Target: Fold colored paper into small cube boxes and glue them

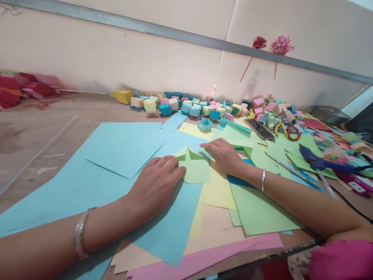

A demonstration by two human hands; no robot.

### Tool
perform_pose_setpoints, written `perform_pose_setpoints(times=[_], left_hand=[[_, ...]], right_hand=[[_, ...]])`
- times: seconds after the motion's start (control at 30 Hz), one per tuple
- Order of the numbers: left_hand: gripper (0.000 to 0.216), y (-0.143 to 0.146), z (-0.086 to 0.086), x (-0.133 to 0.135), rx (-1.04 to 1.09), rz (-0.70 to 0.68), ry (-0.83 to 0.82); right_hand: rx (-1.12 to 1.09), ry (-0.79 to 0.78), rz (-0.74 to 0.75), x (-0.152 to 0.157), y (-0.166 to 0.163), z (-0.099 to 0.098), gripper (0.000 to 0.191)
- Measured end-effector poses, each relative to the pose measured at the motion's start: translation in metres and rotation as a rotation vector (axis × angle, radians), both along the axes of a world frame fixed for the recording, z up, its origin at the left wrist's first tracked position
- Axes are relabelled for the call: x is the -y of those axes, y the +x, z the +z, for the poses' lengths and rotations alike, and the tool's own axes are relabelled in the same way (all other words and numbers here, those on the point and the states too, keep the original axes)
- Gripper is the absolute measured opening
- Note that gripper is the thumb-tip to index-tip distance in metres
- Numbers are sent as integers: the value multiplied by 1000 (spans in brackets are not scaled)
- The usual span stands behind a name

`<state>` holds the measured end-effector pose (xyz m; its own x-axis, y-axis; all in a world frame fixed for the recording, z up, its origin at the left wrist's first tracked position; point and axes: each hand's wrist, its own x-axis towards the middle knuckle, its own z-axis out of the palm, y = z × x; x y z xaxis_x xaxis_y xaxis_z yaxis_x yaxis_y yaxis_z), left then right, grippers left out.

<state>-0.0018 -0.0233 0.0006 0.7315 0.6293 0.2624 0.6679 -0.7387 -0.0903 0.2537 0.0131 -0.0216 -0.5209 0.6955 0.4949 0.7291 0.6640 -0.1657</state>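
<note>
A light green sheet of paper (196, 172), partly folded with raised flaps at its far side, lies in front of me on blue and yellow sheets. My left hand (159, 179) rests at its left edge, fingers curled together and thumb on the paper, holding it. My right hand (223, 155) lies low beside the paper's upper right corner, with the index finger stretched out to the left. Its other fingers are partly hidden, and a small greyish sliver shows below them. Large light blue sheets (116, 144) spread out to the left under my left arm.
Many small folded paper boxes (194, 110) line the wall. A phone (258, 128), scissors (288, 131), a blue glue gun (317, 158), a long thin grey tool (293, 170) and a magenta power strip (354, 182) lie right among green sheets (262, 212). Pink paper (210, 256) lines the near edge.
</note>
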Motion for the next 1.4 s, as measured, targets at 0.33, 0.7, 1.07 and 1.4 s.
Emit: perform_pose_setpoints(times=[0.33, 0.7, 1.07, 1.4], left_hand=[[47, 1, 8, -1, 39, 75, -149], [20, 0, 0, -12, 19, 71, -27], [20, 0, 5, -6, 27, 73, -51], [20, 1, 7, 15, -61, -23, -27]], right_hand=[[209, 151, 237, 19, -4, 17, 42], [406, 183, 299, 30, -12, 25, 28], [370, 265, 216, 42, -21, 26, 24], [83, 76, 339, 37, -21, 15, 16]])
